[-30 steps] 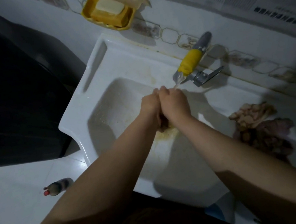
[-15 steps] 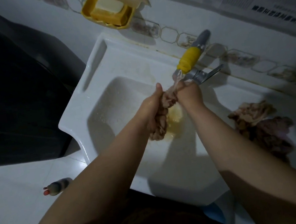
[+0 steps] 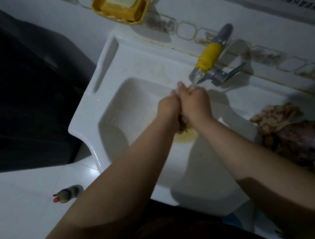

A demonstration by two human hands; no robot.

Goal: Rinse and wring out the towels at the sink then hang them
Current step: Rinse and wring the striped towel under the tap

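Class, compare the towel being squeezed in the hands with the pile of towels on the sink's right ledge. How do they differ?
The squeezed towel is gripped between the left hand and right hand over the basin; the pile lies untouched. The squeezed towel is mostly hidden; the pile lies loose in full view. Both look brownish and crumpled.

One sink (image 3: 106, 82), one tap (image 3: 210, 58), one soap dish (image 3: 99, 7) holding two soap bars (image 3: 123, 3). Two hands, left (image 3: 168, 107) and right (image 3: 195, 101). One towel (image 3: 183, 124) gripped, one heap of towels (image 3: 285, 131), one bottle (image 3: 67, 194).
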